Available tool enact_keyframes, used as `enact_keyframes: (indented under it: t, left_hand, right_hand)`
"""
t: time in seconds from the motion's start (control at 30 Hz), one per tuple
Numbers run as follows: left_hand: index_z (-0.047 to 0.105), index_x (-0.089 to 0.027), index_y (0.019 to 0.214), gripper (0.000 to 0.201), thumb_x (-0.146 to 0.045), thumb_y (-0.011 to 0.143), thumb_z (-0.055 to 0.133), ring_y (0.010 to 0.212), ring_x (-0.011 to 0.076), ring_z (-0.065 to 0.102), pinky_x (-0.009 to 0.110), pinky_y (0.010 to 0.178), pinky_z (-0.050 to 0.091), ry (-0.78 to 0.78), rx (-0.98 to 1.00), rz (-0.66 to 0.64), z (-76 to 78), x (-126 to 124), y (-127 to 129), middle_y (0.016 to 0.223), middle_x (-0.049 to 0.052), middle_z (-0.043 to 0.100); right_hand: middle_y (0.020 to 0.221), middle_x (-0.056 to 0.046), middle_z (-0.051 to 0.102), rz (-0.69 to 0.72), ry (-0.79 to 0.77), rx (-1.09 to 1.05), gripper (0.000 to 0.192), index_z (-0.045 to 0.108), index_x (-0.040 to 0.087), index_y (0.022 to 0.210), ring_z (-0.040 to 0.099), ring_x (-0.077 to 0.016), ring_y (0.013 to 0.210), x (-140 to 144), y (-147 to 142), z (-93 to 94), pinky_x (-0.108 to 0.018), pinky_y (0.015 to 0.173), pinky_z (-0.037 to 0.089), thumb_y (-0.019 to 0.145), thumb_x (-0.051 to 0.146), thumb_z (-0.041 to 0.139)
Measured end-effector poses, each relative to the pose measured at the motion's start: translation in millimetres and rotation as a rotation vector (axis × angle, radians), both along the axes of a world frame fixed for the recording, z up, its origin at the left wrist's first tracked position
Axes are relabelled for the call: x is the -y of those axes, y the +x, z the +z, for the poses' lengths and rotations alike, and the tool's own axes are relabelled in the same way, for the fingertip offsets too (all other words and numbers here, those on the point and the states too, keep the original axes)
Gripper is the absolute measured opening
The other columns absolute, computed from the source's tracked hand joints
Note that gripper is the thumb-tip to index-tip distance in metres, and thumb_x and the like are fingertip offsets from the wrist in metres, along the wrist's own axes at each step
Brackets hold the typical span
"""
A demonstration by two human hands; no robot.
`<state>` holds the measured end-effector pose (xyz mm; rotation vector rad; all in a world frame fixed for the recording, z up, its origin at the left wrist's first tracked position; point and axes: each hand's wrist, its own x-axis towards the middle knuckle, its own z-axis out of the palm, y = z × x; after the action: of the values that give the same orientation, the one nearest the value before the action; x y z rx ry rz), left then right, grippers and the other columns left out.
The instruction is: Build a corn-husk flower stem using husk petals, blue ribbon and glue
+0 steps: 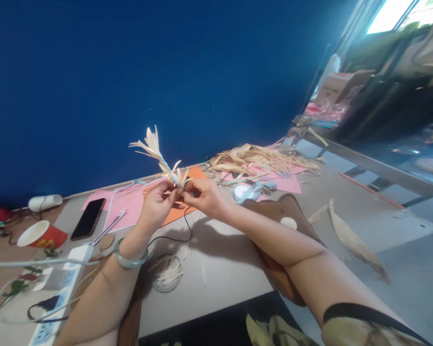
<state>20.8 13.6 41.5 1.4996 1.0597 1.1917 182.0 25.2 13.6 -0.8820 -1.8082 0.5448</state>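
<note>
One husk flower (159,156) in hand: pale dried strips bound on a stem with light blue ribbon, held up over the orange sheet (187,192) on the counter (223,259). Left hand (158,202) and right hand (205,196) meet at the flower's base, fingertips of both pinched shut on it, the two hands touching. One jade-green bangle (129,259) on the left wrist. Landmark for places: the orange sheet. One orange sheet, several pink sheets (126,201) overlapping it on its left and behind it to the right; exact count of pink sheets cannot be told. One black phone (88,218) lies left of the orange sheet, screen dark. One red paper cup (41,234) on its side further left, yellow print on it too small to read. One white tube (45,202) against the blue wall, far left. One white power strip (59,293) left and nearer than the sheet, one black plug in it; no legible marking. One loose coil of pale strips (168,274) just nearer than the sheet, a black cord running past it. One pile of dried husks (260,161) right of the sheet; one ribbon roll (247,191) between pile and sheet. One brown bag (285,211) under the right forearm, partly hidden by it. One single husk (353,242) far right.
</note>
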Motion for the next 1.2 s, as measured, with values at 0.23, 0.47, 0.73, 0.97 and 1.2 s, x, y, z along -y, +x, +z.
enact_keyframes:
  t: [0.23,0.47,0.73,0.97,1.2]
  left_hand:
    - [0.057,-0.015,0.07,0.044,-0.051,0.064,0.081,0.055,0.0177,0.069,0.027,0.047,0.061,0.019,-0.016,0.077,-4.5,-3,3,0.06,-0.001,0.062]
    - [0.057,-0.017,0.069,0.024,-0.036,0.077,0.07,0.049,0.015,0.067,0.021,0.046,0.055,0.213,-0.15,0.154,-8.5,0,4,0.056,-0.001,0.063]
    - [0.059,-0.018,0.07,0.017,-0.031,0.08,0.065,0.054,0.0144,0.066,0.021,0.051,0.049,0.297,-0.343,0.276,-14.3,1,3,0.058,0.001,0.067]
    - [0.058,-0.02,0.066,0.013,-0.026,0.074,0.066,0.052,0.0121,0.058,0.022,0.053,0.044,0.401,-0.455,0.364,-21.5,-3,3,0.057,-0.003,0.063]
    - [0.059,-0.021,0.064,0.014,-0.029,0.073,0.065,0.053,0.0137,0.059,0.025,0.054,0.046,0.377,-0.431,0.414,-25.1,-3,6,0.055,-0.004,0.063]
  right_hand:
    - [0.062,0.002,0.055,0.018,0.042,0.045,0.014,0.06,0.014,0.071,0.044,-0.0078,0.057,2,-1,-4.7,-0.022,0.056,0.035,0.083,0.02,0.061]
    - [0.071,-0.002,0.064,0.015,0.009,0.168,0.014,0.064,0.014,0.077,0.049,-0.0095,0.061,5,3,-0.2,-0.023,0.06,0.037,0.088,0.022,0.061]
    - [0.075,-0.005,0.066,-0.008,0.042,0.26,0.017,0.063,0.014,0.08,0.055,-0.0121,0.065,8,3,4.0,-0.024,0.062,0.038,0.092,0.022,0.055]
    - [0.074,-0.006,0.064,-0.082,0.083,0.325,0.012,0.061,0.014,0.079,0.055,-0.0137,0.066,5,0,-4.2,-0.025,0.062,0.037,0.089,0.019,0.056]
    - [0.073,-0.006,0.064,-0.117,0.115,0.313,0.019,0.061,0.014,0.08,0.053,-0.0135,0.065,7,-2,-6.8,-0.024,0.062,0.037,0.091,0.029,0.056]
